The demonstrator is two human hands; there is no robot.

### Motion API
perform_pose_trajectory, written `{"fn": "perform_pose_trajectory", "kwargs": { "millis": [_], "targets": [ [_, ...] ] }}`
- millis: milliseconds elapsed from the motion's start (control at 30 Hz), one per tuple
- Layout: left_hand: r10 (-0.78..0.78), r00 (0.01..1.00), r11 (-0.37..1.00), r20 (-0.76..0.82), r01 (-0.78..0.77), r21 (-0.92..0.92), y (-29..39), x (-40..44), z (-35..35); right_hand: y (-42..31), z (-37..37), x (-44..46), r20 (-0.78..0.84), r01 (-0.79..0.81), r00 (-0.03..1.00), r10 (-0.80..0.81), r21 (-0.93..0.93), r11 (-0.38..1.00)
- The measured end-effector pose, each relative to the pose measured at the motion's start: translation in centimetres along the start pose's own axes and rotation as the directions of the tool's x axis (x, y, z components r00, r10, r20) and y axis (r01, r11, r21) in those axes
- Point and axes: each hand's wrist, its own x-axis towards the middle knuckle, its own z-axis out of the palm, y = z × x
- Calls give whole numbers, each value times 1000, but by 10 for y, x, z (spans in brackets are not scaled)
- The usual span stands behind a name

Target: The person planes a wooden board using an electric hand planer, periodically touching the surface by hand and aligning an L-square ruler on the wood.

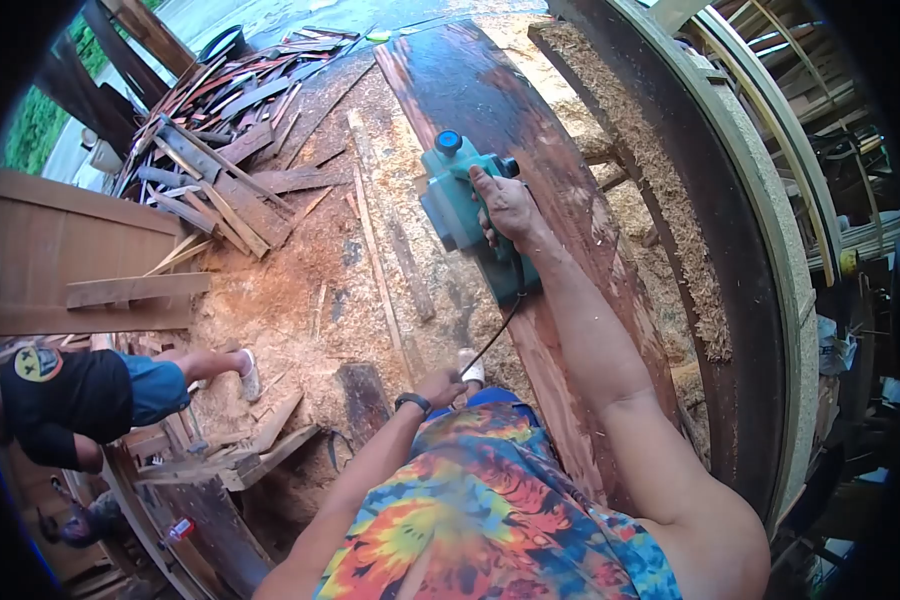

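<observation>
A green electric planer [460,195] with a blue-topped front knob rests on a long, wide wooden plank [580,250]. My right hand [510,208] is wrapped around the planer's rear handle, and that arm stretches forward over the board. Behind the tool a black power cord [492,340] trails back to my left hand [440,388], whose fingers are closed around it near my waist. Dark, rough surface shows on the plank's far part, while its nearer part looks reddish brown.
Wood shavings [290,290] cover the ground to the left. Beyond them lies a heap of scrap strips [240,100]. Thick beams [760,250] run along the right side. Another person [100,395] in a black shirt is at the left, near stacked boards [220,470].
</observation>
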Motion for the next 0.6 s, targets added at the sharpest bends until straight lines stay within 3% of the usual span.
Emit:
{"fn": "perform_pose_trajectory", "kwargs": {
  "millis": [167,300,600],
  "targets": [
    [-23,1000,994,0,23,103,12,23,-42,-18,14,54,-36,18,999,-19,-24,1000],
    [31,1000,999,5,-31,-35,15,44,-71,-37,26,99,-56,53,997,-56,-65,997],
    [5,1000,1000,9,-5,-19,40,90,-172,-80,51,215,-74,48,996,-54,-79,996]
  ]
}}
